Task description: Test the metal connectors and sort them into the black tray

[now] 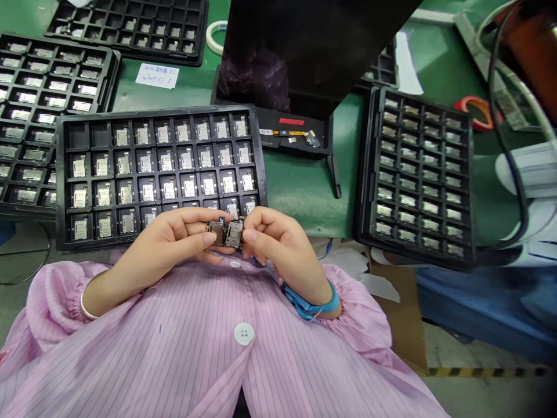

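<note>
Two small circuit boards with silvery metal card slots are held side by side above the near edge of a black tray. My left hand (185, 235) pinches the left circuit board (216, 231) between thumb and fingers. The right circuit board (234, 234) is gripped at its right edge by my right hand (274, 237). Whether the two boards touch, I cannot tell. Under and beyond my hands lies the black compartment tray (98, 117), filled with rows of similar boards; two pockets at its far left corner hold nothing. My hands hide part of its nearest row.
More black trays of metal parts lie at the left (114, 64), far left (202, 35) and right (363, 174). A dark screen (304, 52) rises over a black box (326, 130) holding a flex cable. Tape rolls and a handwritten label (156, 75) lie around.
</note>
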Motion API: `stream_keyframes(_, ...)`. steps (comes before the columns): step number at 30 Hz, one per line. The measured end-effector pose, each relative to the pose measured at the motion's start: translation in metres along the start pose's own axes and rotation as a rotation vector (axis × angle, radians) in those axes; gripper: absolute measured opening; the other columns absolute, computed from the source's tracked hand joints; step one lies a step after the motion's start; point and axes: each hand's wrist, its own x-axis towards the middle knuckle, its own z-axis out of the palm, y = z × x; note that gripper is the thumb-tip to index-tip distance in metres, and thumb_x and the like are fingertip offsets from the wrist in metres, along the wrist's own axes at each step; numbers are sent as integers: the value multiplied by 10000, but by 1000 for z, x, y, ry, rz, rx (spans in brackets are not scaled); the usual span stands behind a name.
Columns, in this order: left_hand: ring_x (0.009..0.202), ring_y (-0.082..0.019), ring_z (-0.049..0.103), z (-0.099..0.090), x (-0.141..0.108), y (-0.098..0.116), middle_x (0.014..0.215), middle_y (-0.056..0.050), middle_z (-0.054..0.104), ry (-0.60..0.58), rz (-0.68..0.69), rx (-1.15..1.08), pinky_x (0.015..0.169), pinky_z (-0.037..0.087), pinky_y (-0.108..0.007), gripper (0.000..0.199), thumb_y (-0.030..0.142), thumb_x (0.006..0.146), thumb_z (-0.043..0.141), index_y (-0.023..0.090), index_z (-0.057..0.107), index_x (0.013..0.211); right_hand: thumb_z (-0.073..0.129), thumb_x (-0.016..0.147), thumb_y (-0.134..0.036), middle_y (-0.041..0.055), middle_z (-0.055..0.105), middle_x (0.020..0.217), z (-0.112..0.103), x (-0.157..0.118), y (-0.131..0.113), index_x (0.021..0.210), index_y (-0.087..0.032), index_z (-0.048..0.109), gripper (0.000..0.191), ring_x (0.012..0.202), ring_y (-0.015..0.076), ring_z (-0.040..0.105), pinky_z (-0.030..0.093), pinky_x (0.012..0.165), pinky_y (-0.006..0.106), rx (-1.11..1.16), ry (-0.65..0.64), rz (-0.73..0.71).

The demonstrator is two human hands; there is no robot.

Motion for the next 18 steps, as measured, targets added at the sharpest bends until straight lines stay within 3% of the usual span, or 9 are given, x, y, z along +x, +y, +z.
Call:
stream_keyframes(7,896,-245,731,2,-2,3,1020,-87,749,21,-23,-1,742,620,-269,333,258,839,728,201,684,1164,677,805,-287,-44,551,559,0,1,-1,718,-187,503,218,446,58,426,304,418,199,-9,8,9)
stream_keyframes(11,943,-244,721,1,-2,2,1144,-77,716,-6,-22,-33,736,617,-242,276,251,874,687,228,697,1149,674,783,-250,-50,523,544,-1,2,1,709,-189,503,196,457,67,438,296,420,201,-31,18,20)
stream_keyframes(18,965,-268,713,-2,-2,0,1329,-111,613,3,-35,-16,760,622,-289,292,264,892,653,207,679,1177,661,775,-261,-56,493,529,-1,2,-1,691,-196,486,205,457,70,406,284,428,208,-62,21,34)
